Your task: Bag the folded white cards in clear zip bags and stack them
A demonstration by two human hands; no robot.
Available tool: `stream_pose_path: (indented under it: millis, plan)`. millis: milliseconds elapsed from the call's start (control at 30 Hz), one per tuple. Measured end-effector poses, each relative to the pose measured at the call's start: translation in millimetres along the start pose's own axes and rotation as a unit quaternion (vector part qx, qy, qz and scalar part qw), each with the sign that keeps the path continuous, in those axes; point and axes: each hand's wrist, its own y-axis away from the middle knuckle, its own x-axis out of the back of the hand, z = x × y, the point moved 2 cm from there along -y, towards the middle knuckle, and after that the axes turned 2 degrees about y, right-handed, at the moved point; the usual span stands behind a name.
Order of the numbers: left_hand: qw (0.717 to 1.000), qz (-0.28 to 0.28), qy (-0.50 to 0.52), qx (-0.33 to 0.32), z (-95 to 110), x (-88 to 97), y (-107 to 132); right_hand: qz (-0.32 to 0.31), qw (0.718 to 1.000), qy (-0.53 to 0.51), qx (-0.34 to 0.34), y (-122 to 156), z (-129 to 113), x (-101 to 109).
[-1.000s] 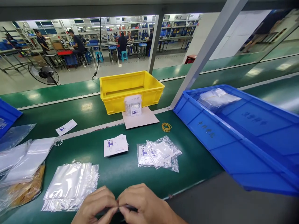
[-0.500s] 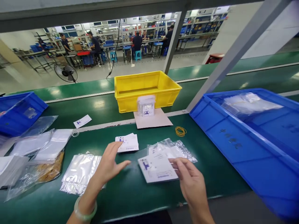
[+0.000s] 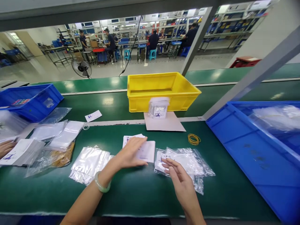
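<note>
My left hand (image 3: 130, 153) is closed around the edge of a small stack of white printed cards (image 3: 148, 151), slightly blurred. Partly hidden behind it lies another pile of these cards (image 3: 126, 139) on the green bench. Over to the right, my right hand (image 3: 180, 175) has its fingers loosely bent and apart, with nothing seen between them. Its fingertips are over clear plastic bags with printed cards inside (image 3: 185, 161); whether they touch is unclear. A stack of silvery clear bags (image 3: 90, 162) lies left of my left hand.
A yellow bin (image 3: 161, 103) stands behind a cardboard sheet (image 3: 173, 125) bearing a bagged card bundle (image 3: 159, 109). Rubber bands (image 3: 194, 139) lie near the large blue bin (image 3: 243, 140). Another person's hand (image 3: 6, 148) rests on cards at far left, below a smaller blue bin (image 3: 44, 103).
The card stack has moved from my right hand to my left, leftward toward the other card pile. My right hand has let go and stays by the bags. The view has shifted left.
</note>
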Motion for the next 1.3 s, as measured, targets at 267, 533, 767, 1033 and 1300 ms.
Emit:
stream_pose_path:
  millis: [267, 533, 767, 1033, 1300]
  plan:
    - [0.99, 0.063, -0.12, 0.038, 47.6, -6.9, 74.3, -0.124, 0.976, -0.099, -0.15, 3.1, -0.8, -35.6]
    - [0.834, 0.023, -0.187, 0.519, 1.9, 14.7, 169.9, -0.149, 0.967, -0.048, -0.2, 15.8, -2.3, -45.0]
    - [0.847, 0.101, -0.109, 0.51, 1.7, 19.3, 173.2, -0.174, 0.974, 0.001, -0.145, 26.4, -20.6, -67.2]
    - [0.886, 0.168, 0.035, 0.431, 27.1, 12.5, 151.2, -0.306, 0.946, 0.099, -0.038, 33.3, -10.8, -86.8]
    - [0.913, 0.117, 0.204, 0.332, 49.9, -10.4, 121.7, -0.314, 0.93, 0.173, 0.074, 32.7, -27.5, -102.1]
